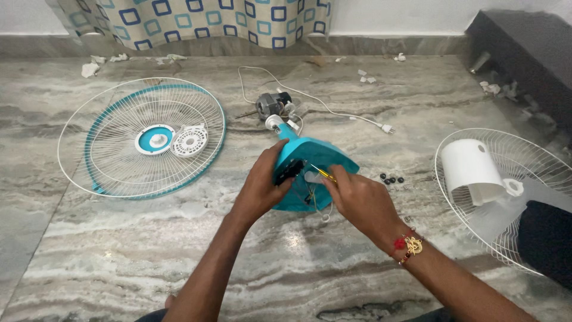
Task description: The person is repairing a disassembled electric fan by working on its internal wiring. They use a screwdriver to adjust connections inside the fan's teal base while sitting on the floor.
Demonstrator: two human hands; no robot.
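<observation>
Spreading across the whole view, the marble floor (119, 256) carries the parts of a taken-apart fan. At nine o'clock lies the biggest piece, a round wire guard (107, 170) with a teal rim, and on it, touching its teal-and-white hub, a small white perforated disc (189, 141). At three o'clock a second wire guard (524, 161) lies flat with a white plastic housing (472, 170) resting on it and translucent blades beside that. At twelve o'clock a patterned curtain (196, 21) hangs down to the floor's edge.

Near the centre sits the teal fan base (316, 156), tipped so its open underside faces the person, its neck pointing toward twelve o'clock. Just beyond the neck lies the motor (271, 105), with a white cord (333, 107) trailing off toward two o'clock to its plug.

The left hand (260, 188) is closed on the base's nine o'clock edge, thumb pressed over a black switch block (289, 171). The right hand (360, 200) grips a yellow-handled screwdriver (323, 173), whose tip reaches into the base's hollow among loose wires. A red thread bracelet (408, 245) circles that wrist. Small black beads (391, 178) lie on the floor just off the base at three o'clock.
</observation>
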